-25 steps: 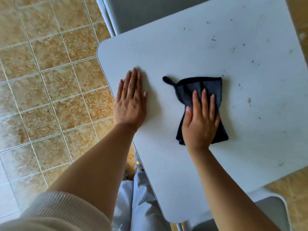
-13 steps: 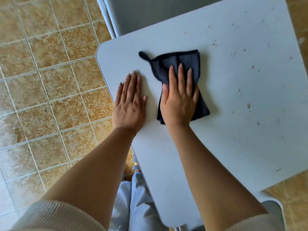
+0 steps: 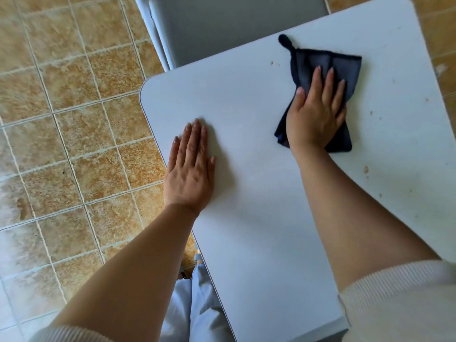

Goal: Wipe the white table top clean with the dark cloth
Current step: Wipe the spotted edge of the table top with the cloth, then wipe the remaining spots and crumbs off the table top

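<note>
The white table top fills the right of the view. A dark folded cloth with a small hanging loop lies near the table's far edge. My right hand rests flat on the cloth, fingers spread, pressing it onto the table. My left hand lies flat and bare on the table by its left edge, holding nothing. Small brown specks dot the right part of the table top, and a couple sit just left of the cloth.
A grey chair stands against the table's far side. Tan floor tiles lie to the left. My light trousers show under the near left edge of the table.
My right hand slid the cloth from mid-table toward the left hand, then out to the far right near the table's far edge. The left hand stayed flat in place.
</note>
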A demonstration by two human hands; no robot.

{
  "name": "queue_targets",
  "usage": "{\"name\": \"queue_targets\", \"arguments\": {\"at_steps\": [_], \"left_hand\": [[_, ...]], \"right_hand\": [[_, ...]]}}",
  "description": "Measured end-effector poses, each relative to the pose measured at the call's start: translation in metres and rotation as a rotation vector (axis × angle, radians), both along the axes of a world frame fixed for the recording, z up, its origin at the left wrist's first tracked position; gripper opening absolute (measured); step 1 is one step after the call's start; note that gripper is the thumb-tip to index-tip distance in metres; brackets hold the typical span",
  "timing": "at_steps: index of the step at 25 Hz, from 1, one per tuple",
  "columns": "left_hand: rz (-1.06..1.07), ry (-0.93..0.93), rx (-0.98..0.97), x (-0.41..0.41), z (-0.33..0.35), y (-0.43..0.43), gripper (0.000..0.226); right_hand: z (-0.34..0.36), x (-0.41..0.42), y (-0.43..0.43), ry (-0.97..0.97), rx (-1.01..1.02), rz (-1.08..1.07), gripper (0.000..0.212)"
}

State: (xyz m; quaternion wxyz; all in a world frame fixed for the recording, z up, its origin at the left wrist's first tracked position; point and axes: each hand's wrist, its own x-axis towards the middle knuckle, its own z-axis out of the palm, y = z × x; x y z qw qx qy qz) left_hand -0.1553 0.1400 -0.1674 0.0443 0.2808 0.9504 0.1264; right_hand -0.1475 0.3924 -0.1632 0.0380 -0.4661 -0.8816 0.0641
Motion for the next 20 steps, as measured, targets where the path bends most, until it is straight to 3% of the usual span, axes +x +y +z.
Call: {"name": "queue_targets", "arguments": {"at_steps": [6,11,15,18,20], "left_hand": [[-0.006,0.013,-0.004,0.001,0.001,-0.001,0.057],[-0.003,0.006,-0.004,0.002,0.001,0.0,0.057],[-0.002,-0.007,0.011,-0.001,-0.001,0.0,0.057],[-0.001,-0.018,0.014,0.0,-0.002,-0.001,0.057],[-0.001,-0.015,0.014,0.0,-0.001,-0.001,0.057]], "right_hand": [[-0.01,-0.048,-0.026,0.09,0.087,0.285,0.051],[-0.011,0.022,-0.057,0.153,0.166,0.568,0.045],[-0.006,0.04,-0.025,0.089,0.172,0.352,0.047],[-0.006,-0.006,-0.01,0.046,0.101,0.16,0.052],[-0.006,-0.04,-0.014,0.061,0.081,0.161,0.053]]}}
